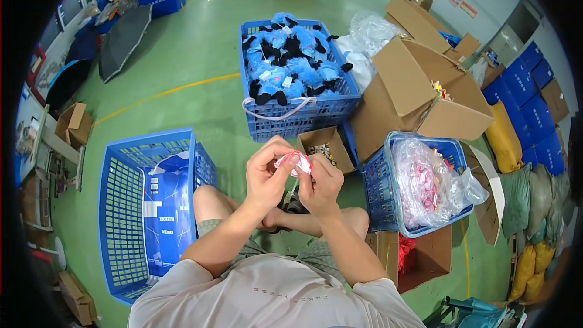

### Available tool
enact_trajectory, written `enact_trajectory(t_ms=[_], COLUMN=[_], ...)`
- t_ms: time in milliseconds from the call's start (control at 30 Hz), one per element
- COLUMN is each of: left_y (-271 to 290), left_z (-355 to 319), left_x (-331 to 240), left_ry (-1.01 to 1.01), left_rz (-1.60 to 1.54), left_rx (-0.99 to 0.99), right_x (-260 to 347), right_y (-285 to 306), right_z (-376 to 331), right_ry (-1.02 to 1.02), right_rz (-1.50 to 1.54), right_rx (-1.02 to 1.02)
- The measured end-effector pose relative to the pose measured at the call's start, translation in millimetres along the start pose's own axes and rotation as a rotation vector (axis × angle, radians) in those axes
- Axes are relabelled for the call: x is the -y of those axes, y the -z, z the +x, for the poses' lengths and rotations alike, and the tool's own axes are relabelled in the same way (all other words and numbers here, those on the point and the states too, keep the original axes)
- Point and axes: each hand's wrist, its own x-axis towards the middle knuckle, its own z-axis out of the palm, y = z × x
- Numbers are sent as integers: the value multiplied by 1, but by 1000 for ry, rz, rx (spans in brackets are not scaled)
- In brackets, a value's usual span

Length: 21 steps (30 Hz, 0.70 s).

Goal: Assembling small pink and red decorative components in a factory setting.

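The item under inspection, a small pink-and-white piece (293,161), is held above the person's crossed legs, in front of the small open carton (344,150). It appears to be fabric; I judge it light, soft and pliable, unlikely to break but apt to fold or crumple under pressure. Slipperiness cannot be determined. The sound hold is a light pinch at its red-pink edge, on opposite sides. Both hands are nearly closed. The left hand (265,173) pinches the piece between thumb and curled fingers, the thumb lying across its face. The right hand (323,181) grips the right edge, thumb nearest the viewer; its fingertips are partly hidden behind the piece.
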Motion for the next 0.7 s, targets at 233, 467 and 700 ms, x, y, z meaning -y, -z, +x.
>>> enact_trajectory(t_ms=[233,467,700], left_y=[7,18,42], left_z=[-17,-16,-12], left_x=[16,31,39], left_ry=[-93,-83,-60], left_rz=[219,265,373], left_rx=[60,230,406], right_x=[-10,-34,-20], right_y=[-2,23,30], right_z=[-28,-32,-21], right_ry=[-102,-96,-194], right_rz=[100,131,114], right_rx=[-3,186,202])
